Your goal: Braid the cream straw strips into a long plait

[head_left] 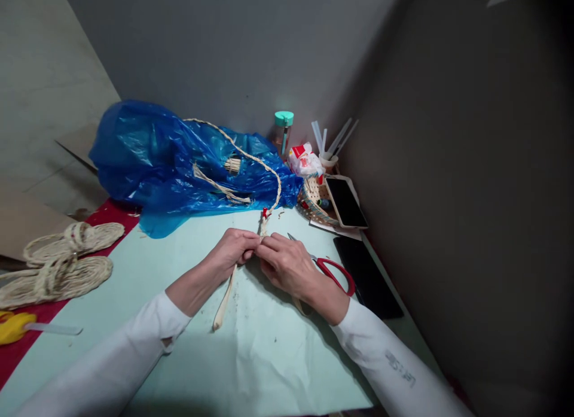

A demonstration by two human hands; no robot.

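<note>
Curving beyond left hand (236, 247) and right hand (286, 262) (both pinching it) is braided cord (279, 188).

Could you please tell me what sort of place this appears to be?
Probably a handicraft workspace: a cream braided fibre cord runs to the left hand and right hand, red-handled metal scissors lie nearby, and straw-coloured woven sandals lie at far left.

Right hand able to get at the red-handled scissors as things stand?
Probably yes: the scissors lie beside the right hand, handle end uncovered. That hand is busy at the braided cord, though, so it would likely have to let go.
</note>
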